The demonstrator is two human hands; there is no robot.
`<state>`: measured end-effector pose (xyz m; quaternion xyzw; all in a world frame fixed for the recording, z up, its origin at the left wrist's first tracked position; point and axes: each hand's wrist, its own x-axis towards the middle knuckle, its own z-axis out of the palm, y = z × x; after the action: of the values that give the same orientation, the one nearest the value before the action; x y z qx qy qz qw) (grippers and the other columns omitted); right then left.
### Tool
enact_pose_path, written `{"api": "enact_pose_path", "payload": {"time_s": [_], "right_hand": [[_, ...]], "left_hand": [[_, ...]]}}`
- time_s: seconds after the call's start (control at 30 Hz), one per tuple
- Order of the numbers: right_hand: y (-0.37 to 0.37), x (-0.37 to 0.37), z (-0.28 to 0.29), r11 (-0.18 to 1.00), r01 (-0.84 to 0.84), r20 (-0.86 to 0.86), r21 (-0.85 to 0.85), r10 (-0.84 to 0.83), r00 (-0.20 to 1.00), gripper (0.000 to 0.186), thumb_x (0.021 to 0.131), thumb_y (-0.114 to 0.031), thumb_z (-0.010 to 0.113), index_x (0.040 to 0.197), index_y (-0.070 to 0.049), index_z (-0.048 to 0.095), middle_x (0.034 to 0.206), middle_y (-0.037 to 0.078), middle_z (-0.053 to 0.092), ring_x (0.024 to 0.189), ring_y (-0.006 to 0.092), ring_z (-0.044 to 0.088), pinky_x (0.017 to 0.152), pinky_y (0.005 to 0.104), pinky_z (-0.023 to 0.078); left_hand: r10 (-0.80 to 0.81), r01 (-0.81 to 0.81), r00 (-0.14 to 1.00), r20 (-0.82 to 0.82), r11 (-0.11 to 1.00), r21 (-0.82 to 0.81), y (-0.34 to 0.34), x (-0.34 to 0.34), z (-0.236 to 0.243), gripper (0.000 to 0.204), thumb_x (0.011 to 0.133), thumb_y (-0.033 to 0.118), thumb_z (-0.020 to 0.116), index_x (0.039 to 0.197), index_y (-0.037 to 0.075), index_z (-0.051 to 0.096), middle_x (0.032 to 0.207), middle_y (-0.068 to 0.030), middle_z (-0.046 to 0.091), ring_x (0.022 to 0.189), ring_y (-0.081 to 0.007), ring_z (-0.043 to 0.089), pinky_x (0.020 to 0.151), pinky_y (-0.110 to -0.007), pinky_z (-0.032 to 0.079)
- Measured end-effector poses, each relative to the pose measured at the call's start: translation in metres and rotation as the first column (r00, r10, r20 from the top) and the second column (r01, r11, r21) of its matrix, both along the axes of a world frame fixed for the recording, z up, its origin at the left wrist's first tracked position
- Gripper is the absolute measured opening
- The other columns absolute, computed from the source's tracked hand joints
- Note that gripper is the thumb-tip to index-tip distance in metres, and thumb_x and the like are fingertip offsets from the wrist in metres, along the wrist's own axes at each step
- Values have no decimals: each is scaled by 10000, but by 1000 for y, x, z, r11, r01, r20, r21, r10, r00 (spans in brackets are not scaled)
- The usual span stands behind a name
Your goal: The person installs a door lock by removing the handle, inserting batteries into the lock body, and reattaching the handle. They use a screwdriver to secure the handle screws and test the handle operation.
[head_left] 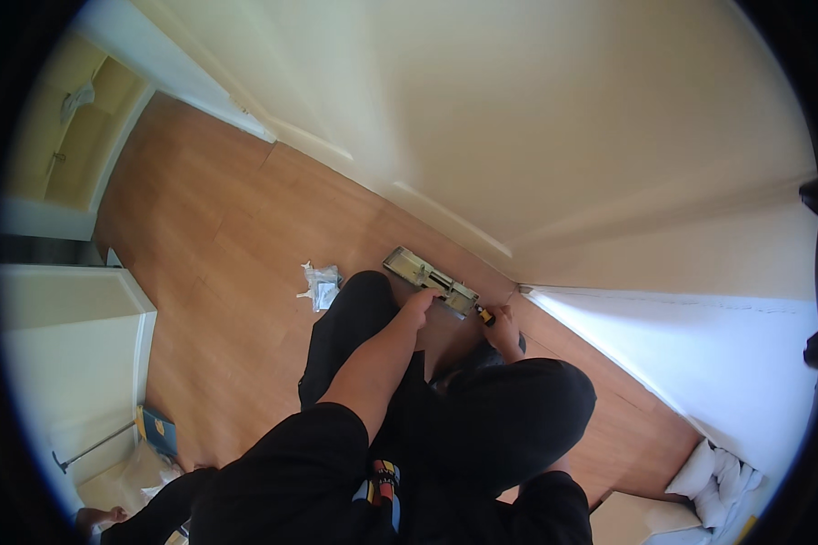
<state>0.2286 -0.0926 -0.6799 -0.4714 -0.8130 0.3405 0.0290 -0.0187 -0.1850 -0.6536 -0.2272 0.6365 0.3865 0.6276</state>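
A long, flat metal housing (409, 266), with slots and raised parts along its face, lies slanted in front of my knees near the wall. My left hand (421, 305) grips its near long edge around the middle, the thumb side uppermost. At its right end, my right hand (503, 331) is closed around the yellow-and-black handle of a screwdriver (487, 315). The screwdriver's shaft points at that end of the housing; whether the tip touches it is too small to tell. Some fingers of my right hand are hidden.
Clear plastic bags (322, 285) lie on the wood floor (236, 282) left of my knee. A pale wall (518, 109) rises just beyond the housing. Another person's hand (100, 520) shows at lower left, near a dark box (157, 429). White bundled cloth (713, 481) sits at lower right.
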Motion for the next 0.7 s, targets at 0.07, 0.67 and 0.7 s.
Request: {"api": "enact_pose_path", "payload": {"time_s": [0.07,0.67,0.7], "right_hand": [[7,10,7,975,-181,-86,131,193,977,414,803,-228,838,1180,-91,736,1136,151,730,1089,331,681,951,418,554],[-41,-94,447,353,-178,-391,-919,-753,529,393,1085,-319,462,1344,-48,580,1349,136,640,1267,238,621,1036,397,540],[-61,-100,438,281,-225,-357,-933,-802,479,396,1087,-315,452,1357,-51,573,1355,137,634,1268,238,618,1035,398,541]], "left_hand": [[-204,201,977,58,978,50,1,0,26,413,768,478,842,881,155,610,746,24,414,616,-118,400,519,-305,295],[570,880,-13,-822,397,262,-27,2,431,381,841,379,675,996,39,599,923,-104,557,923,-298,508,864,-434,389],[510,890,-19,-860,400,218,-39,-1,424,394,831,378,673,993,27,599,922,-107,557,927,-296,508,871,-437,391]]}}
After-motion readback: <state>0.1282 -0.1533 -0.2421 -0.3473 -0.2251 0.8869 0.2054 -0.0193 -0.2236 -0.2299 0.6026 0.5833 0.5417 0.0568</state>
